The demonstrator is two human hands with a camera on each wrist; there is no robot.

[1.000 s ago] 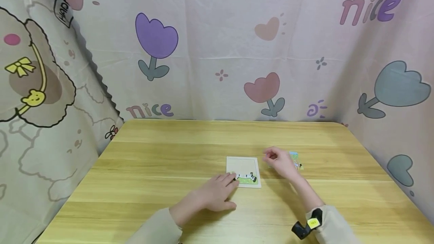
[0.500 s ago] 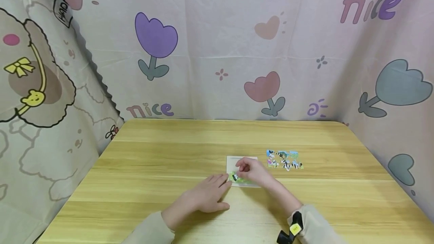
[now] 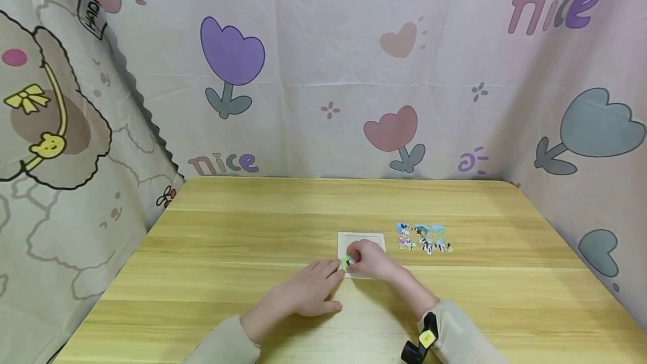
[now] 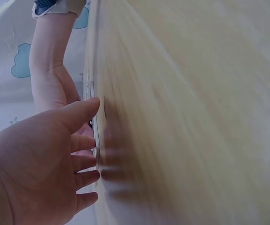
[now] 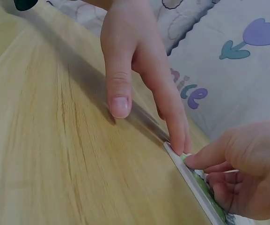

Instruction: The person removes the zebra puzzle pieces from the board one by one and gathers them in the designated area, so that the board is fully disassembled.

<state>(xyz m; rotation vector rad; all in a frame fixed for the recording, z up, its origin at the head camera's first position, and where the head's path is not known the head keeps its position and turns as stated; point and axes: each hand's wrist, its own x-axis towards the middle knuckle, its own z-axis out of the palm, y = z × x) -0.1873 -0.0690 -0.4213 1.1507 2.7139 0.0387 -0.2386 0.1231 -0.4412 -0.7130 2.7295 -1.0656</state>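
A white-rimmed puzzle board [image 3: 375, 236] lies on the table, with a green printed area along its near side. My left hand [image 3: 310, 290] rests flat beside it, fingers straight and fingertips touching its left edge. Over the board is my right hand [image 3: 375, 261], its thumb and fingers curled together at a green, black and white puzzle piece [image 3: 347, 263] in the near left corner. In the right wrist view, the thumb of the right hand [image 5: 249, 164] touches the green print beside the rim. That hand covers much of the board, and the piece's outline is partly hidden.
Several loose puzzle pieces [image 3: 423, 239] with zebra and animal prints lie grouped to the right of the board. The wooden table [image 3: 242, 229] ends at a printed curtain [image 3: 313, 60] behind it. A black wrist camera [image 3: 414, 351] sits on the right sleeve.
My right hand has moved left from the loose pieces to the board, then lowered to its near left corner. My left hand has slid slightly left and still touches the board's edge.
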